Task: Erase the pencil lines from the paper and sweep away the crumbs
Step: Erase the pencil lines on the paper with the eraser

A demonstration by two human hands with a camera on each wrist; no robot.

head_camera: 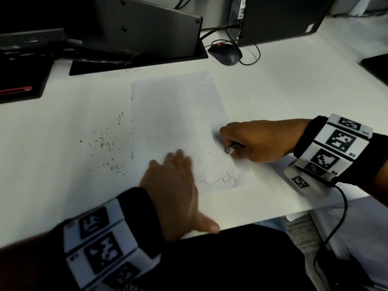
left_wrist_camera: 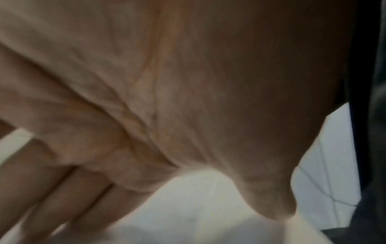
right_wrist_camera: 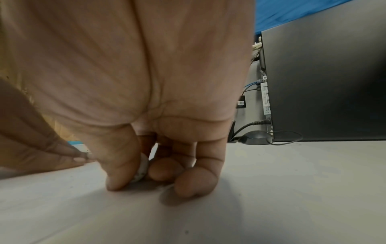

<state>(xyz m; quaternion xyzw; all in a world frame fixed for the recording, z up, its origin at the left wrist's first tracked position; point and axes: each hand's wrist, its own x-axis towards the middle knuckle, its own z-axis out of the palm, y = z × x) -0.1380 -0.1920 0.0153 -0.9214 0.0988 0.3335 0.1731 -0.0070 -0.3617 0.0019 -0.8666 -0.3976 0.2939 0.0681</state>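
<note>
A white sheet of paper [head_camera: 174, 122] lies on the white desk [head_camera: 52, 196]. A wavy pencil line [head_camera: 219, 181] remains near its lower right corner. My right hand [head_camera: 252, 141] rests on the paper's right edge, fingers curled around a small whitish eraser [head_camera: 231, 150], which also shows as the eraser [right_wrist_camera: 143, 170] between thumb and fingers in the right wrist view. My left hand [head_camera: 174, 185] lies flat with straight fingers on the paper's lower left part, blurred. Its palm [left_wrist_camera: 167, 82] fills the left wrist view. Dark eraser crumbs [head_camera: 105, 143] lie scattered on the desk left of the paper.
A black mouse [head_camera: 225, 53] with its cable sits behind the paper. A monitor base [head_camera: 136, 34] and a computer tower [head_camera: 279, 17] stand at the back. A dark pad with a red stripe [head_camera: 19, 85] lies at the far left. The desk's front edge runs just below my left hand.
</note>
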